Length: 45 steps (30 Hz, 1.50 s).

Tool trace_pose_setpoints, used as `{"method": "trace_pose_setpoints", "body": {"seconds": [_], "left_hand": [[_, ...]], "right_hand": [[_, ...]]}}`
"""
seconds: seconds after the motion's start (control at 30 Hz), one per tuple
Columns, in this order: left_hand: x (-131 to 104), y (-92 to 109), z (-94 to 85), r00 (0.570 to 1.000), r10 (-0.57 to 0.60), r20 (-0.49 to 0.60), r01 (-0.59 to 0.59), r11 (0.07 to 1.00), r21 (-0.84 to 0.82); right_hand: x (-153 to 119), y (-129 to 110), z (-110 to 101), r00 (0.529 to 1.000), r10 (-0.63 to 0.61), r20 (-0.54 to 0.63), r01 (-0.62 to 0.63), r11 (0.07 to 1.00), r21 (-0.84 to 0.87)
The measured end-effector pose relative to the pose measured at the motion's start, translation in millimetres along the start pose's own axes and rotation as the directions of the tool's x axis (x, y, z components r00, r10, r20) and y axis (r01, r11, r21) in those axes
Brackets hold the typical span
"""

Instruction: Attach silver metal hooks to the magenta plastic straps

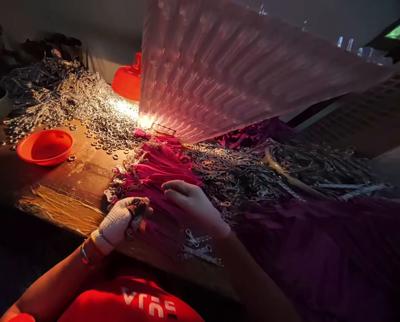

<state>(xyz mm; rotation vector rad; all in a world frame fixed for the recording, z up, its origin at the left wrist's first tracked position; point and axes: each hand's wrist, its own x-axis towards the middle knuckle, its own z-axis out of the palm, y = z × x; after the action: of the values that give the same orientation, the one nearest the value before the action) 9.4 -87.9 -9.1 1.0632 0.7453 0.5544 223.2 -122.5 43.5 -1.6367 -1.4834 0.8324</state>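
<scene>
My left hand [121,222] wears a white dotted glove with dark, worn fingertips. Its fingers are curled together above the table's front edge, and whatever they hold is too small or hidden to name. Bare and with fingers bent inward, my right hand [189,201] is just to the right, over a spread of magenta straps [162,165]. What its fingers pinch, if anything, cannot be seen. Pale ring-like ends line the left side of the straps. Below my right hand lie several patterned strips with ring ends [201,250].
An orange bowl [45,147] stands left on the wooden table [86,167]. Behind it spreads a heap of metal rings [109,129], lit by a red lamp [128,82]. A translucent ribbed sheet [236,71] slants across the back. Ring-ended strips [236,165] pile up right.
</scene>
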Motion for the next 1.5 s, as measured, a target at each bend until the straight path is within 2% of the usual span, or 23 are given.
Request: {"method": "trace_pose_setpoints", "body": {"seconds": [0.1,0.2,0.33,0.43,0.53,0.6,0.67,0.73,0.8,0.87,0.93,1.0,1.13,1.2,1.27,1.33,1.43,1.5], "left_hand": [[0,0,6.3,1.0,0.0,0.026,0.0,1.0,0.002],[0,-2,11.9,0.999,-0.022,0.035,0.023,1.0,-0.018],[5,-14,18.5,0.997,-0.056,0.056,0.06,0.996,-0.067],[11,-20,21.1,0.987,-0.125,0.102,0.138,0.982,-0.131],[14,-17,21.9,0.963,-0.204,0.175,0.237,0.952,-0.195],[15,-11,22.1,0.948,-0.246,0.202,0.29,0.928,-0.233],[14,-6,22.5,0.935,-0.289,0.207,0.338,0.904,-0.264],[14,-3,23.1,0.911,-0.348,0.221,0.4,0.874,-0.274],[15,-5,23.7,0.882,-0.4,0.249,0.459,0.849,-0.263],[17,-9,24.4,0.859,-0.433,0.274,0.497,0.834,-0.24],[18,-14,25.3,0.84,-0.445,0.309,0.516,0.833,-0.202],[20,-17,26.9,0.832,-0.431,0.35,0.497,0.858,-0.126],[20,-9,31.5,0.861,-0.318,0.397,0.293,0.948,0.126],[21,-1,34.8,0.858,-0.295,0.421,0.205,0.947,0.247],[22,6,39.5,0.863,-0.277,0.421,0.148,0.938,0.313],[24,6,45.6,0.9,-0.228,0.37,0.122,0.95,0.289],[26,-5,55.9,0.968,-0.124,0.218,0.098,0.987,0.126],[26,-15,62.0,0.985,-0.086,0.147,0.083,0.996,0.027]], "right_hand": [[-26,10,15,1.0,0.011,-0.019,-0.011,1.0,-0.009],[-45,17,33,0.994,0.0,-0.112,0.0,1.0,0.0],[-56,24,61,0.973,-0.035,-0.226,0.053,0.996,0.074],[-59,25,75,0.942,-0.025,-0.333,0.092,0.978,0.185],[-64,20,70,0.89,0.106,-0.443,0.072,0.928,0.366],[-70,15,59,0.858,0.215,-0.466,0.042,0.875,0.481],[-77,11,46,0.838,0.257,-0.482,0.036,0.854,0.518],[-84,10,36,0.845,0.216,-0.489,0.03,0.894,0.447],[-89,12,32,0.879,0.132,-0.458,0.009,0.956,0.293],[-92,16,32,0.913,0.072,-0.401,-0.012,0.988,0.151],[-91,20,34,0.93,0.062,-0.363,-0.025,0.994,0.106],[-89,23,35,0.941,0.082,-0.328,-0.04,0.99,0.133],[-80,28,29,0.975,0.052,-0.214,-0.015,0.985,0.169],[-76,30,25,0.985,0.017,-0.171,0.013,0.985,0.173],[-74,32,23,0.981,0.01,-0.194,0.025,0.983,0.18],[-73,34,24,0.955,0.054,-0.291,0.009,0.978,0.21],[-73,34,29,0.877,0.182,-0.446,-0.05,0.955,0.293],[-73,34,34,0.837,0.232,-0.496,-0.07,0.944,0.322]]}}
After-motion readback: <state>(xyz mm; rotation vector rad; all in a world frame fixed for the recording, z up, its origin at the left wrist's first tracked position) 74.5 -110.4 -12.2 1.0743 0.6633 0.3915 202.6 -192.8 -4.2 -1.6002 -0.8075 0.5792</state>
